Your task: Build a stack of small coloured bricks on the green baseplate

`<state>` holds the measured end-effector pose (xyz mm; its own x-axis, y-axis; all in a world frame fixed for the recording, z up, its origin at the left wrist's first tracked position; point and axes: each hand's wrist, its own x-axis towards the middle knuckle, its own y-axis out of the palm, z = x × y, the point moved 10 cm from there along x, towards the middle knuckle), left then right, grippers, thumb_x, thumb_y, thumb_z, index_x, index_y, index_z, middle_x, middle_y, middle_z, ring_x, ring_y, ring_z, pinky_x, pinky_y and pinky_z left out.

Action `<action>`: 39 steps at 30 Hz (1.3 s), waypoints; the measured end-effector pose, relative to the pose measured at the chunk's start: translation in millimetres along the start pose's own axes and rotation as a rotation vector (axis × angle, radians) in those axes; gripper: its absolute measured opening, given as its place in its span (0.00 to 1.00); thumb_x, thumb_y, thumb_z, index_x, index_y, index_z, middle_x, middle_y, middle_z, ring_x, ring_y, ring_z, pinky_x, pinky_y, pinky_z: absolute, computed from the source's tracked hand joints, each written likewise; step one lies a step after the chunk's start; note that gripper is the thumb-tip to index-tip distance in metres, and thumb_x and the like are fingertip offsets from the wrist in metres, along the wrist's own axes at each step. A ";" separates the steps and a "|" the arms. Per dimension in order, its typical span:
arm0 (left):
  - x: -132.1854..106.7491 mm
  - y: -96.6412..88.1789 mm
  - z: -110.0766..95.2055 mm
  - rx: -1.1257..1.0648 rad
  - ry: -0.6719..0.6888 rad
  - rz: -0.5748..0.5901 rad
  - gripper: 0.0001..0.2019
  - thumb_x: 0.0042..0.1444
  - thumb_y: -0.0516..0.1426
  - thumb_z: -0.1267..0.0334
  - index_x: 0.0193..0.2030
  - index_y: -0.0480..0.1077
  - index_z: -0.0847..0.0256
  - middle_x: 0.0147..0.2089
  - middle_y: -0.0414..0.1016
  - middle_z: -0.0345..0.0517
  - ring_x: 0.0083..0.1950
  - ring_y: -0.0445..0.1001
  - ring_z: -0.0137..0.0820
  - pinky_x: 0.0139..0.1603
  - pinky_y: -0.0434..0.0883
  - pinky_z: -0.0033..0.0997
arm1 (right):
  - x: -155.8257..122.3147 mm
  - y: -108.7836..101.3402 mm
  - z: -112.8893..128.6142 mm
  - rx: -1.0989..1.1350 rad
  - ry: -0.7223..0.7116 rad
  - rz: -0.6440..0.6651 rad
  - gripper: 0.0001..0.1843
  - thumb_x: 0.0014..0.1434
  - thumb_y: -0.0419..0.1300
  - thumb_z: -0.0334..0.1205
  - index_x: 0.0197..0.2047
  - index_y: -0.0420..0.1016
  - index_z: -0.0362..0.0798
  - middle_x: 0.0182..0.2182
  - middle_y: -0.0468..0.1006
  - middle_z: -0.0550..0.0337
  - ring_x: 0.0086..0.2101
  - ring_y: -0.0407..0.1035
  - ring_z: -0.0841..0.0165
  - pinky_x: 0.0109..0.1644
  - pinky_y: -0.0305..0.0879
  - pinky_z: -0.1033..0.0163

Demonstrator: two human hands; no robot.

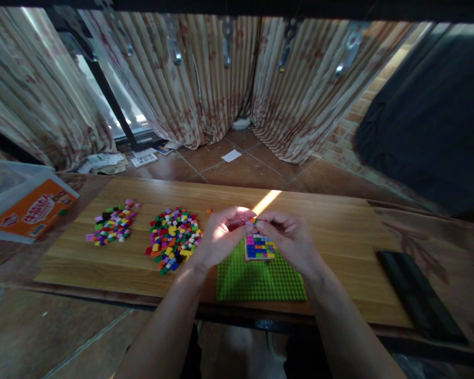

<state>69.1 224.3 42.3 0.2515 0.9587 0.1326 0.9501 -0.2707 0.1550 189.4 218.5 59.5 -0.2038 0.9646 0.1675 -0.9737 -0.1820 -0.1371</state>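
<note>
Forearms were stretched from the near side of the green baseplate toward its far edge. About that edge, small bricks were pinched between the fingertips of the left hand and the right hand; on both, thumb and forefinger were drawn nearly together. By the fingers these bricks were held just beyond the block, with neither hand clearly nearer; their long axis could not be made out. Over the baseplate's far part the block was seen, its near edge roughly parallel to the plate's, its far side partly hidden. Left of the baseplate, a large pile was spread, with a small pile farther out.
</note>
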 end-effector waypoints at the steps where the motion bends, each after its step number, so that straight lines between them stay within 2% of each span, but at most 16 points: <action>1: -0.4 0.6 -0.2 0.007 -0.004 0.002 0.12 0.49 0.66 0.64 0.40 0.75 0.64 0.38 0.80 0.45 0.39 0.77 0.30 0.43 0.74 0.30 | 0.1 -0.3 -0.3 0.004 0.002 -0.005 0.06 0.56 0.62 0.40 0.31 0.80 0.48 0.26 0.80 0.62 0.27 0.71 0.72 0.32 0.68 0.64; 5: -0.9 -3.5 0.8 0.024 -0.026 -0.031 0.11 0.51 0.64 0.64 0.42 0.76 0.63 0.38 0.79 0.46 0.38 0.76 0.29 0.41 0.74 0.29 | 0.8 -9.3 -2.1 -0.041 -0.001 -0.054 0.06 0.56 0.63 0.39 0.33 0.81 0.49 0.27 0.81 0.61 0.29 0.73 0.70 0.34 0.70 0.62; 9: 0.8 -20.9 2.3 0.057 -0.031 -0.157 0.12 0.49 0.65 0.64 0.41 0.77 0.62 0.38 0.79 0.45 0.37 0.75 0.27 0.39 0.73 0.28 | -0.3 -26.7 5.0 -0.276 -0.069 -0.119 0.06 0.57 0.63 0.39 0.34 0.82 0.50 0.32 0.81 0.59 0.31 0.74 0.69 0.35 0.69 0.62; 15: 1.6 -34.4 23.5 0.039 -0.159 -0.268 0.11 0.48 0.64 0.65 0.40 0.77 0.64 0.35 0.77 0.45 0.33 0.76 0.27 0.37 0.73 0.28 | -4.1 -16.2 12.5 -0.565 -0.119 0.046 0.08 0.61 0.60 0.38 0.37 0.83 0.52 0.34 0.80 0.60 0.33 0.74 0.69 0.37 0.68 0.62; 19: 2.7 -35.4 31.1 0.091 -0.183 -0.265 0.12 0.46 0.64 0.66 0.39 0.77 0.64 0.35 0.78 0.45 0.33 0.75 0.27 0.36 0.72 0.28 | -6.0 -8.6 13.9 -0.626 -0.156 0.083 0.07 0.60 0.61 0.36 0.36 0.83 0.51 0.34 0.79 0.60 0.33 0.73 0.69 0.38 0.68 0.61; 24: 5.0 -37.1 35.9 0.187 -0.187 -0.232 0.13 0.45 0.63 0.66 0.40 0.77 0.64 0.35 0.78 0.46 0.33 0.74 0.28 0.34 0.71 0.28 | -5.4 -4.9 9.1 -0.629 -0.196 0.059 0.06 0.59 0.63 0.38 0.35 0.83 0.53 0.34 0.79 0.59 0.35 0.73 0.68 0.40 0.69 0.59; 31: 6.4 -33.4 36.1 0.212 -0.174 -0.191 0.12 0.47 0.63 0.64 0.40 0.77 0.63 0.36 0.80 0.47 0.35 0.75 0.29 0.35 0.71 0.29 | -3.6 -2.1 3.7 -0.681 -0.225 0.030 0.05 0.56 0.64 0.39 0.34 0.83 0.58 0.34 0.78 0.59 0.39 0.70 0.62 0.45 0.67 0.53; 39: 6.9 -32.9 37.7 0.230 -0.152 -0.165 0.11 0.48 0.61 0.65 0.40 0.77 0.63 0.37 0.80 0.47 0.36 0.75 0.30 0.36 0.71 0.30 | -1.3 -2.4 1.8 -0.637 -0.217 0.010 0.04 0.56 0.64 0.38 0.33 0.81 0.55 0.36 0.76 0.57 0.41 0.69 0.62 0.45 0.67 0.53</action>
<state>46.6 243.1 1.1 0.0988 0.9948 -0.0263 0.9928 -0.1004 -0.0656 191.8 217.3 61.3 -0.2927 0.8912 0.3465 -0.7350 0.0221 -0.6777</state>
